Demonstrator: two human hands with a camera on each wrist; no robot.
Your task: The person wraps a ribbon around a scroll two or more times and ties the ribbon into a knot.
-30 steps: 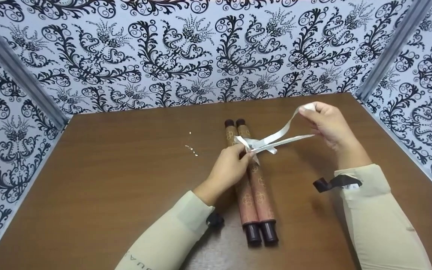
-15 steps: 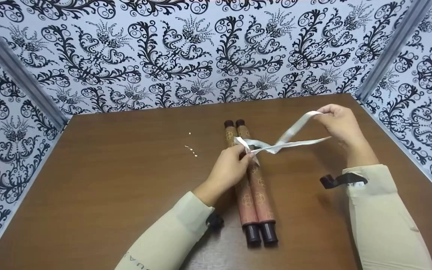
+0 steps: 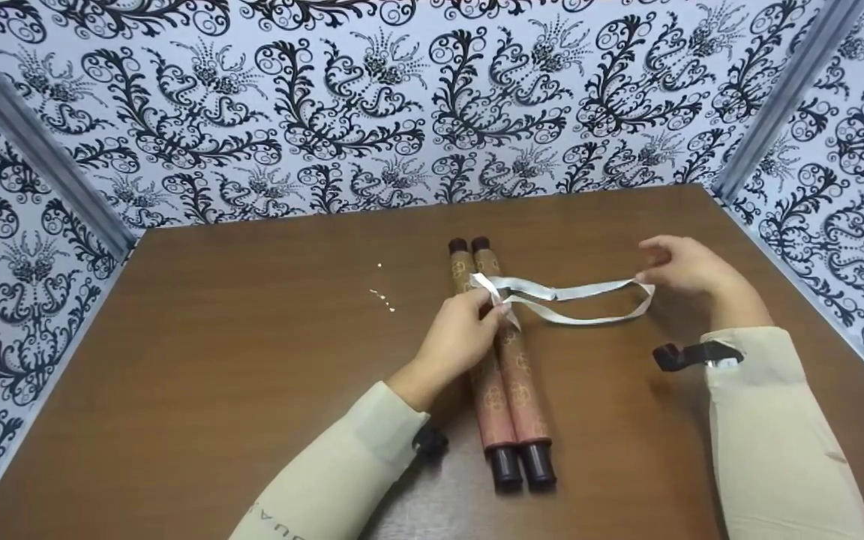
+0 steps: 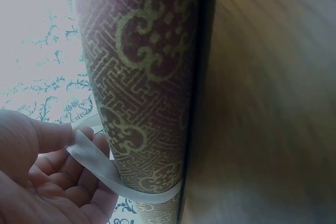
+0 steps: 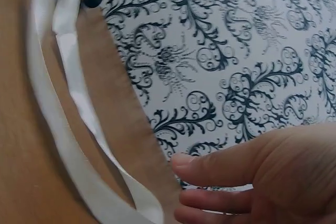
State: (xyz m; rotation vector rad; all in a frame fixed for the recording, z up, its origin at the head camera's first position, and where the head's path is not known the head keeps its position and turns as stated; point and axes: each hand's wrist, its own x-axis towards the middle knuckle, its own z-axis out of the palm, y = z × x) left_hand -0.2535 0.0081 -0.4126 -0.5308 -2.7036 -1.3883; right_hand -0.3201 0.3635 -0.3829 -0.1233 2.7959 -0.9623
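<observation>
Two brocade-covered scrolls (image 3: 520, 394) with dark end knobs lie side by side on the table. A white ribbon (image 3: 589, 322) passes around them near their far half, as the left wrist view also shows. My left hand (image 3: 456, 330) is over the scrolls, pinching the ribbon between thumb and fingers close to the wrap. To the right of the scrolls the rest of the ribbon spreads in a long loop. By the loop's far end is my right hand (image 3: 691, 268), its fingers loosely bent and apart. In the right wrist view the ribbon (image 5: 63, 140) lies beside those fingertips, ungripped.
The brown wooden table (image 3: 252, 360) is bounded by patterned white panels (image 3: 372, 112) at the back and sides. Small white scraps (image 3: 383, 301) lie left of the scrolls. A dark strap (image 3: 683, 357) sticks out from the right sleeve.
My right hand has drawn the ribbon out to the right, come lower and let it go; the ribbon has dropped into a flatter loop. My left hand keeps its pinch in the same place.
</observation>
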